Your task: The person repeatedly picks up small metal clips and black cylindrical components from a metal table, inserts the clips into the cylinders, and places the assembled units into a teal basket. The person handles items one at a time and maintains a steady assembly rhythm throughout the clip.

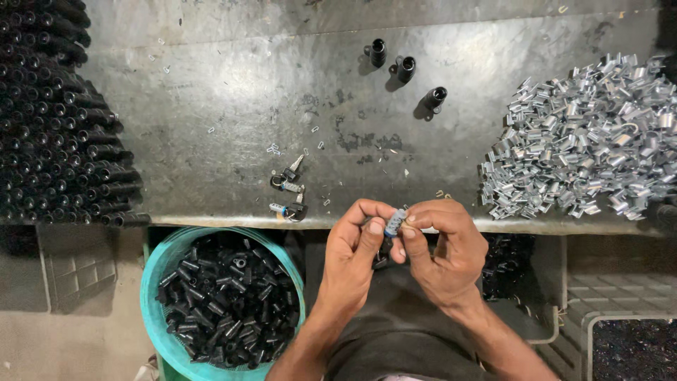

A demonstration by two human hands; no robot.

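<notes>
- Surface (233,106): keep the work above its lower edge, so a dropped piece lands there.
- Clip heap (585,134), right of frame: within reach.
- Tub (151,282), lower left: full of black barrels.
- Left hand (352,250) and right hand (444,250): both pinched on the part (395,222), lower centre; grip evenly, fingertips only.

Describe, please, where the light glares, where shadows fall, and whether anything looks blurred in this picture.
Head view: glare whitens the middle of the metal table and glints on the pile of silver clips; the three black tubes cast short shadows leftward; both hands and the small part look sharp; the stacked tubes at left sink into darkness.
</notes>
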